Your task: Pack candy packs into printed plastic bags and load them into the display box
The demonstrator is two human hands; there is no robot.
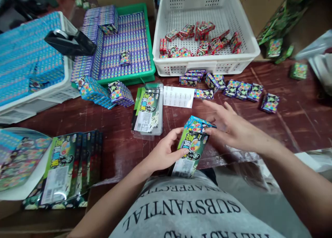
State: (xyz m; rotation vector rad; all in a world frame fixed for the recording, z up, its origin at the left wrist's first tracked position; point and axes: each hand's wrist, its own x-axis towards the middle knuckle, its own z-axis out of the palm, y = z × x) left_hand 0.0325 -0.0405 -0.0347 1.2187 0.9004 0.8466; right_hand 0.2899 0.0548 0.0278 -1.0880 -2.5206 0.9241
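Open room: bare table (298, 127) lies to the right of my right hand (230, 127), with only a single purple box (270, 103) out past it. Directly beyond both hands there is a narrow strip of bare wood. It ends at a label sheet (178, 97) and a row of purple boxes (241, 90), with the white basket's (207, 66) front wall behind them. Beyond my left hand (163, 151) and near it lies a clear blister pack (147, 110). Well to the left of that hand sits a stack of finished packs (67, 165).

Left hand: fingers curled and clamped on the left edge of the green card pack (190, 149), thumb on its face. The pack stands tilted between both hands, its lower end against my shirt.

Right hand: fingers spread wide and nearly straight. The hand rests against the blue box (198, 124) at the pack's top end.
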